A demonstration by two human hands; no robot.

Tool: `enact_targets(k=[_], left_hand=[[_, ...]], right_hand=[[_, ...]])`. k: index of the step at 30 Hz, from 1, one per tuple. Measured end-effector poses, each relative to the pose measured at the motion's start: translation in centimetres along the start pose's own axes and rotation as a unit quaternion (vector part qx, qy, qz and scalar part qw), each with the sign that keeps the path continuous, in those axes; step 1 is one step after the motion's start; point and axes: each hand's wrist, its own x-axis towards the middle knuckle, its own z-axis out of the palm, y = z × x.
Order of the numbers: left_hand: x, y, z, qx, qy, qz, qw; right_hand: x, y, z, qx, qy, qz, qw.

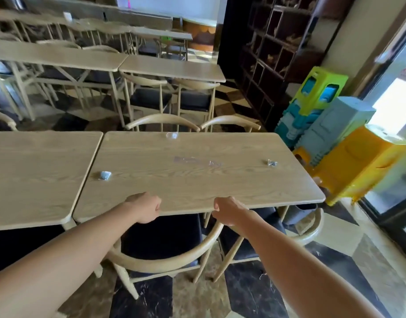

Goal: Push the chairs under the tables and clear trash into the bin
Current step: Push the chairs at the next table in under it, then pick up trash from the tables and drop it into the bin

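While I curl my left grip (146, 208) and right grip (227, 211) round the two ends of its bent back rail, the chair (163, 262) stands half under the table (197, 187).

I hold the rail at both tips so the push goes in straight and the chair does not swing. Its dark seat already runs under the table edge, while the back rail is not yet close in, so I judge this step part done. A second chair (308, 228) just to my right also stands out from the table. On the tabletop the trash lies untouched: a crumpled scrap (104, 175) near the left edge, a clear wrapper (197, 161) in the middle, a foil wad (272, 163) to the right and a clear plastic piece (172, 135) at the far edge. A dark container (298, 213) under the right end may be the bin; I cannot tell.
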Motion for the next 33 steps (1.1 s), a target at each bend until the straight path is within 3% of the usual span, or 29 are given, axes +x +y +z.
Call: enact_targets(k=[14,22,33], left_hand=[[1.0,2.3,-4.7,0.015,0.143,-0.069,0.987],[2.9,2.5,-4.1,0.011,0.146,-0.087,0.985],[12.3,6.7,-8.0,0.004,0.138,-0.013,0.99]], right_hand=[[2.2,-4.0,-4.3,0.011,0.109,-0.029,0.994],[3.7,-4.7,-4.0,0.002,0.11,-0.068,0.992],[9.1,0.0,-8.0,0.003,0.114,0.015,0.993]])
